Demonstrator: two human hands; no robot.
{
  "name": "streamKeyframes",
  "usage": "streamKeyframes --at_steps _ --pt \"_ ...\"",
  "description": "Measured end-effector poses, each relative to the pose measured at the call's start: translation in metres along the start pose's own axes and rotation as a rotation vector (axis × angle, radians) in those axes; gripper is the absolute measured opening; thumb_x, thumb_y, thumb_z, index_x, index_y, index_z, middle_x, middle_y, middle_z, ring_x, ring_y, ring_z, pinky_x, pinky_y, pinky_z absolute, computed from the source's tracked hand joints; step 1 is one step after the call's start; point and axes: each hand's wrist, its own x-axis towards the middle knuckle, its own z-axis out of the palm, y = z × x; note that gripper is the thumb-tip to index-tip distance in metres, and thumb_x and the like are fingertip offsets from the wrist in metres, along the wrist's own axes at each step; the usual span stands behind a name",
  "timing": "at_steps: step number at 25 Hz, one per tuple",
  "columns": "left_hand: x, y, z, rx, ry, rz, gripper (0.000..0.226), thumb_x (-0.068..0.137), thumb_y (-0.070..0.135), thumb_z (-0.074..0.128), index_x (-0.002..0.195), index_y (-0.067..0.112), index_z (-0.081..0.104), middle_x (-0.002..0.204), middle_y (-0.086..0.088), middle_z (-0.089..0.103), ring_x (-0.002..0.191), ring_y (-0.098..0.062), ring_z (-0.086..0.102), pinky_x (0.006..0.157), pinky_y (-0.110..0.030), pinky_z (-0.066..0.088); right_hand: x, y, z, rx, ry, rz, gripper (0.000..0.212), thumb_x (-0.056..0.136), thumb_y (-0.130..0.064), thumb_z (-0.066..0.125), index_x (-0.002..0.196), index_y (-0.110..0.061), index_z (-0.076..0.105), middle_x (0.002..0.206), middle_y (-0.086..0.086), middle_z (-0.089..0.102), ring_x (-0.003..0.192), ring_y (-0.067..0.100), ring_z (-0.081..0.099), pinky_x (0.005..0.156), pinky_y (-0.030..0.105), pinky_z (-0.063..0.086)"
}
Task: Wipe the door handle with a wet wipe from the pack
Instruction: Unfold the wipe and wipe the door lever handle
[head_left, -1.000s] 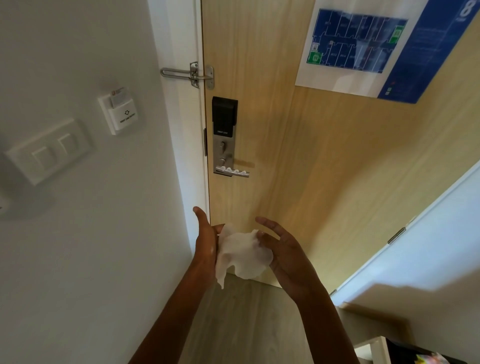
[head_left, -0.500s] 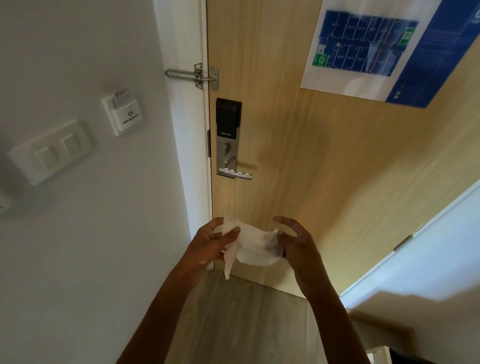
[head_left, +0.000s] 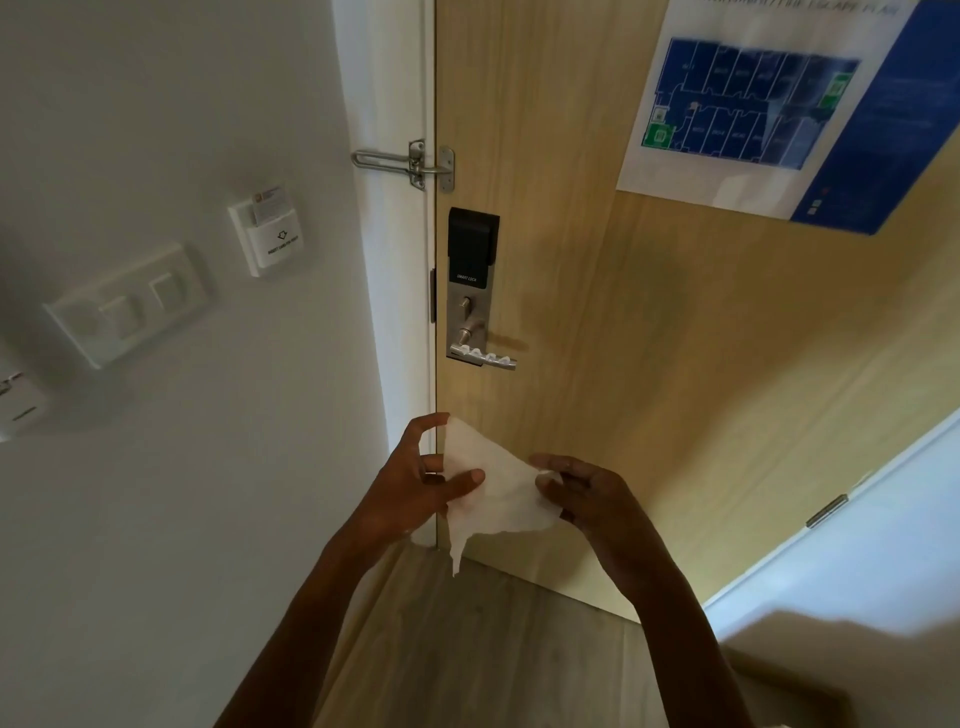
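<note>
A white wet wipe (head_left: 496, 488) is spread between both hands, below the lock. My left hand (head_left: 415, 483) pinches its left edge with thumb and fingers. My right hand (head_left: 587, 493) grips its right edge. One corner of the wipe hangs down. The silver lever door handle (head_left: 485, 357) sticks out to the right from a steel lock plate with a black smart lock panel (head_left: 471, 247), on the wooden door (head_left: 571, 312). The handle is well above the hands and untouched. The wipe pack is out of view.
A metal swing latch (head_left: 410, 162) bridges the door frame above the lock. On the white left wall are a key card holder (head_left: 267, 234) and a light switch plate (head_left: 130, 304). A blue floor plan poster (head_left: 769, 104) hangs on the door. A white door lies at right.
The wipe has been unfolded from a crumpled bunch into a flatter sheet stretched between both hands. The hands and view have moved closer to the door.
</note>
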Motion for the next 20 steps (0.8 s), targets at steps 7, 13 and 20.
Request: streamKeyframes --at_steps 7,13,20 --pt "0.012 0.009 -0.019 0.448 -0.149 0.142 0.042 0.071 0.023 0.082 0.11 0.026 0.069 0.096 0.01 0.072 0.083 -0.008 0.07 0.073 -0.014 0.056 0.017 -0.001 -0.004 -0.616 -0.103 -0.129 0.026 0.086 -0.021 0.069 0.112 -0.022 0.068 0.111 -0.008 0.064 0.097 0.01 0.061 0.079 0.017 0.05" --pt "0.035 -0.002 -0.045 0.623 -0.123 0.137 0.013 0.078 0.024 0.077 0.09 0.02 0.077 0.086 0.015 0.069 0.076 0.002 0.065 0.065 -0.005 0.048 0.027 0.001 0.006 -0.774 0.037 -0.26 0.008 0.086 -0.025 0.069 0.078 -0.022 0.067 0.078 -0.009 0.062 0.071 0.0 0.056 0.057 0.008 0.038" --pt "0.102 -0.025 -0.072 0.294 -0.063 0.091 0.017 0.087 0.029 0.065 0.087 0.012 0.067 0.088 0.001 0.069 0.088 -0.016 0.069 0.078 -0.025 0.058 0.086 -0.001 0.024 -0.495 0.174 -0.215 0.012 0.094 -0.025 0.057 0.084 -0.025 0.064 0.086 -0.006 0.067 0.077 0.007 0.063 0.057 0.014 0.05"
